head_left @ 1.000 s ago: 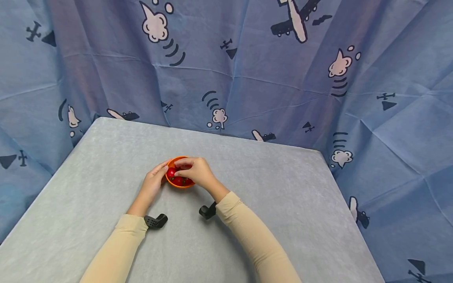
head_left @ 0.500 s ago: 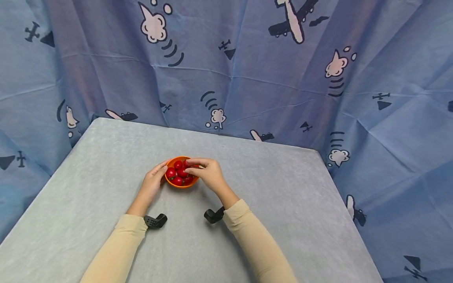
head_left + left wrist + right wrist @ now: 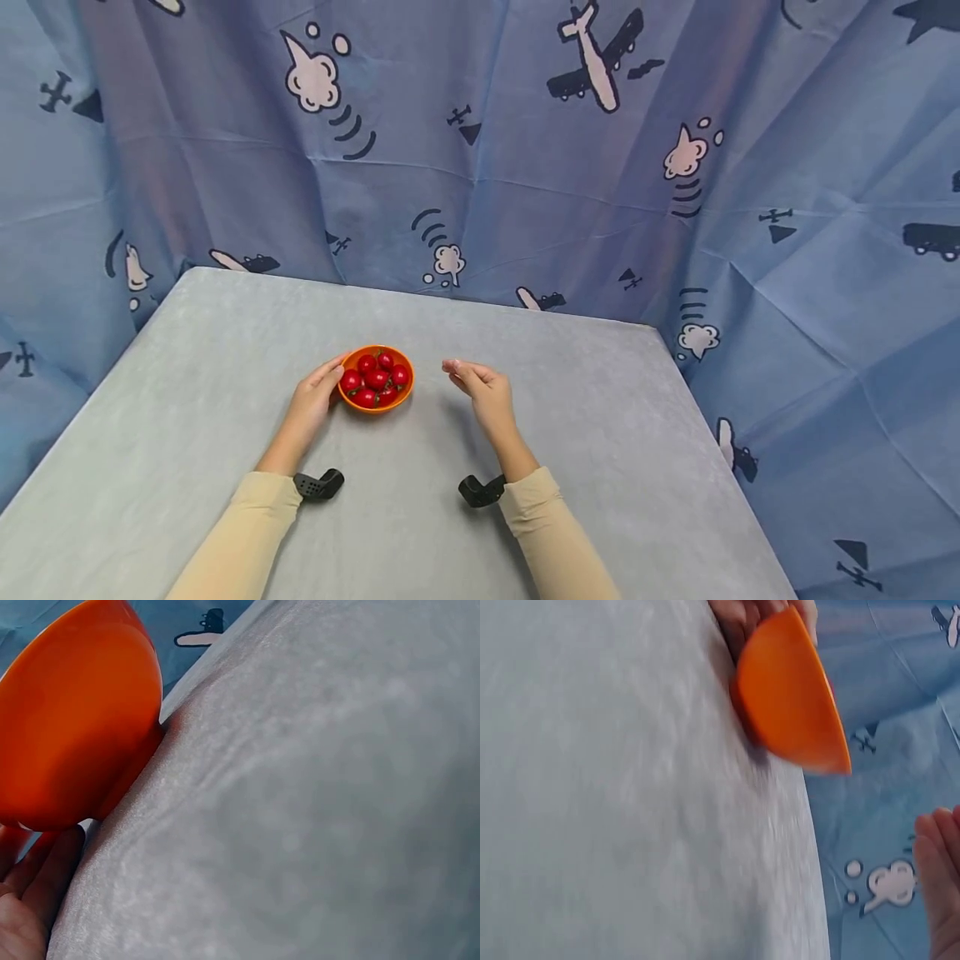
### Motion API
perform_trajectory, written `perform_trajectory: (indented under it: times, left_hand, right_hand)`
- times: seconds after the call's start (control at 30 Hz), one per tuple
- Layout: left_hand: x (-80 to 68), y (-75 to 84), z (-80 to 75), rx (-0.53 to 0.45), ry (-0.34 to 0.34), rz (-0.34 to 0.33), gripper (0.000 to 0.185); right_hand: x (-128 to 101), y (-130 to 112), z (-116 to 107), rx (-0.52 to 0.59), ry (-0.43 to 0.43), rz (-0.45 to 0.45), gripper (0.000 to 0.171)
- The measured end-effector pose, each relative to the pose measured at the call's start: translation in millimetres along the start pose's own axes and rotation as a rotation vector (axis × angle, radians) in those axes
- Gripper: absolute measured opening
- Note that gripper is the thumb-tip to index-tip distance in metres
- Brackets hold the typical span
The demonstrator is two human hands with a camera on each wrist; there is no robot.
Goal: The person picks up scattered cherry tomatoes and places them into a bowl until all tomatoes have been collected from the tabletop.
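Orange bowl [image 3: 405, 394]: one, on the grey table [image 3: 187, 400], about midway between its left and right edges.
Cherry tomatoes [image 3: 375, 377]: six can be counted in the bowl from the head view; any beneath them are hidden.
Hands: two, the left hand [image 3: 311, 404] touching the bowl's left side, the right hand [image 3: 483, 396] near its right side, apart from it.
Black wrist cameras [image 3: 318, 484]: two, one at each wrist.
Beige sleeves [image 3: 232, 542]: two.
Table: one.
Blue printed curtain [image 3: 525, 167]: one, hanging behind the far and side edges.
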State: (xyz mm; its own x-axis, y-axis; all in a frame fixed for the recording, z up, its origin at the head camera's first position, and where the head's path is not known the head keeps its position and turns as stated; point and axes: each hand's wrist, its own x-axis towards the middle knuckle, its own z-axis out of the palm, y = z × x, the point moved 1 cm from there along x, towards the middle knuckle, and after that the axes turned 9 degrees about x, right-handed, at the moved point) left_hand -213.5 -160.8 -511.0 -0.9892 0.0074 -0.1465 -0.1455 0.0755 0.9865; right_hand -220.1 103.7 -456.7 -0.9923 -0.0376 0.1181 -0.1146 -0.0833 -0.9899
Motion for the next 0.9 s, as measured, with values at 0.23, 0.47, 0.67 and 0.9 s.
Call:
perform_trajectory:
  times: [0.23,0.47,0.67,0.9]
  left_hand:
    - [-1.4,-2.3,-4.2,0.010,0.010,-0.019,0.049]
    - [-0.2,-3.3,-3.6,0.011,0.015,-0.015,0.049]
    - [-0.3,-4.6,-0.2,0.001,0.011,-0.019,0.049]
    - [-1.4,-2.6,2.4,0.004,0.014,-0.027,0.049]
  right_hand:
    - [-1,3,-29,-0.019,0.118,0.012,0.030]
    - [-8,11,-53,-0.014,0.204,0.063,0.034]
    - [-8,5,-68,-0.043,0.227,0.071,0.037]
    - [-10,5,-81,-0.001,0.228,0.100,0.042]
